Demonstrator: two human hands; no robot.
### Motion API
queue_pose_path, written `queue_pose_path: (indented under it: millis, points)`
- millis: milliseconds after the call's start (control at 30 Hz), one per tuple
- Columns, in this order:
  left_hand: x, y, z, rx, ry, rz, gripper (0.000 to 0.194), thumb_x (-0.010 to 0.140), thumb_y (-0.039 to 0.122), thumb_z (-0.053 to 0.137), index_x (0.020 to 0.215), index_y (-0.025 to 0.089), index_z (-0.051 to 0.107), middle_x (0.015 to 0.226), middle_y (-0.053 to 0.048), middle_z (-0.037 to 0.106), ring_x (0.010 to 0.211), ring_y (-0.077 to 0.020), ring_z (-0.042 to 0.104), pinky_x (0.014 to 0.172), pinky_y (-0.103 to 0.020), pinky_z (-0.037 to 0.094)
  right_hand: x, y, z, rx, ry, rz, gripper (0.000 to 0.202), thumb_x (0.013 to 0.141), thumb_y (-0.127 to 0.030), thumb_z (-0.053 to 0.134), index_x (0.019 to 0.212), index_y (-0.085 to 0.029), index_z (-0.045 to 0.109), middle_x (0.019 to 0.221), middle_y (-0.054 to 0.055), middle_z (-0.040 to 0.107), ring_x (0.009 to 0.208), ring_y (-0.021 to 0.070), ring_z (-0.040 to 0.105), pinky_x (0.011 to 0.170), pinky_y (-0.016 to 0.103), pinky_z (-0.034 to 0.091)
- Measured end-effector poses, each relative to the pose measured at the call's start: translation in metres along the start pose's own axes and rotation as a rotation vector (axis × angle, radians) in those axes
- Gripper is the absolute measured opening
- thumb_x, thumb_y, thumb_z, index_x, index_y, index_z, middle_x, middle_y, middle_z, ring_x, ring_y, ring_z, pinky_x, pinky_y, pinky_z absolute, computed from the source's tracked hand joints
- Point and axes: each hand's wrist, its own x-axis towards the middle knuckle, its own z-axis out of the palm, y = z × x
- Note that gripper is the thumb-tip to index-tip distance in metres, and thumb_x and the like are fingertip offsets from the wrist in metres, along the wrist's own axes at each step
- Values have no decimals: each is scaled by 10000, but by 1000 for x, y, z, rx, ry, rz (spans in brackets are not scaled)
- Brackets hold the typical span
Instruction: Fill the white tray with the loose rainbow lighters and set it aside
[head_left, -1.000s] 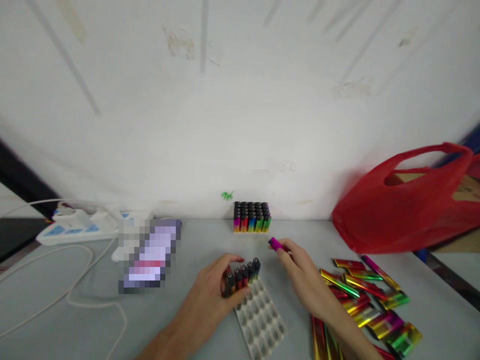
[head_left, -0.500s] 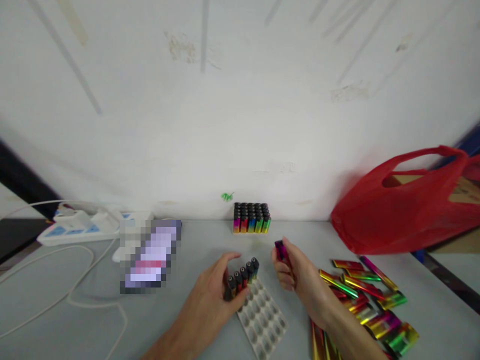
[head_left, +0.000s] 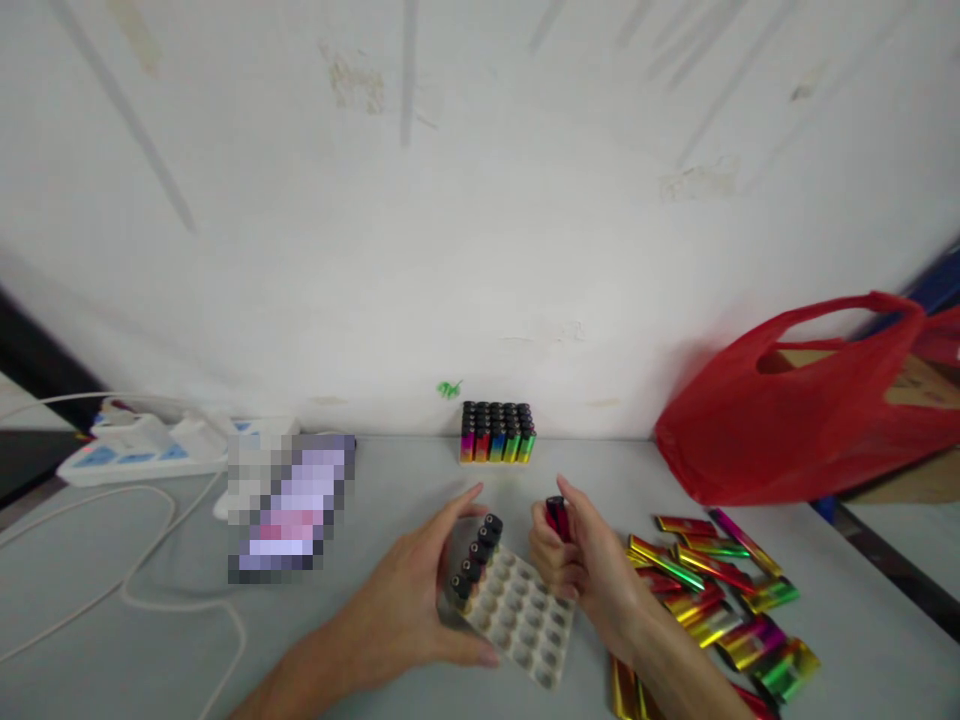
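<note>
My left hand [head_left: 409, 595] is beside the left edge of a pale tray [head_left: 529, 625] with rows of round hollows. Its thumb and forefinger are spread apart. Along that edge, close to my palm, stands a row of several black-topped batteries [head_left: 478, 555]. To the right of the tray, my right hand [head_left: 577, 550] is closed around a battery [head_left: 556, 515] with a dark top and a shiny red-purple wrap. The lower part of that battery is hidden by my fingers.
A block of upright batteries [head_left: 498, 435] stands near the wall. Shiny coloured strips [head_left: 720, 590] lie in a heap on the right. Behind them is a red bag [head_left: 787, 410] with cardboard in it. A phone [head_left: 296, 515], a power strip [head_left: 142, 450] and white cables are at left.
The tray has turned, and the row of batteries leans at a different angle. My left thumb has moved down, away from the row. My right hand has come slightly nearer the tray with its battery.
</note>
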Motion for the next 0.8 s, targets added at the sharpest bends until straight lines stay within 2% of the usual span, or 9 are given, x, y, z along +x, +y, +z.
queue_pose_path:
  millis: [100,233,300,400,467,567,700,800]
  points:
    - [3,-6,-5,-100,-96,29,1351,611,419,1100,1746,328,374,1577,-117,669,1390,-413,672,1243,-541,497,-1,0,3,37,-49,-9,693,791,-817,779,631,-249,415,522,-139,183,472,72,79,426,246,76]
    - [6,-8,-5,-179,-146,29,1152,677,325,1050,1675,322,474,1423,-69,757,1231,-357,759,1097,-447,605,-2,3,9,61,-55,3,660,785,-769,805,647,-247,426,530,-141,183,479,73,67,433,250,52]
    - [6,-6,-3,-173,-121,28,1113,654,283,1059,1625,324,517,1396,-52,764,1214,-341,763,1084,-420,604,-2,6,11,17,-11,-7,659,811,-780,779,639,-241,442,528,-133,202,478,73,93,446,256,59]
    - [5,-4,2,-53,-24,10,1085,635,220,1054,1584,328,540,1383,-42,764,1244,-352,742,1110,-436,577,-1,8,15,-45,59,-91,667,883,-793,721,626,-224,487,527,-113,252,481,77,152,469,266,95]
    - [4,-3,5,16,29,0,1040,663,232,1040,1573,317,545,1375,-50,763,1231,-362,744,1102,-453,578,-1,7,18,-42,66,-155,677,909,-806,711,644,-215,515,543,-100,297,492,80,192,482,267,135]
    - [3,-2,8,45,36,4,1031,695,265,1030,1589,300,520,1391,-70,757,1237,-370,745,1113,-468,575,-2,4,20,10,42,-170,684,881,-861,732,731,-224,531,593,-91,366,517,91,248,498,257,198]
    - [2,2,6,65,31,11,1090,676,248,1051,1611,296,493,1470,-91,723,1307,-376,706,1168,-478,527,-4,3,20,64,27,-95,701,816,-874,784,757,-248,474,610,-114,298,519,93,152,470,248,131]
    - [3,5,4,49,13,2,1097,669,197,1041,1610,305,487,1421,-65,749,1259,-352,724,1123,-452,544,-5,6,19,38,15,-122,700,861,-837,737,663,-253,407,569,-123,219,509,90,71,456,258,60]
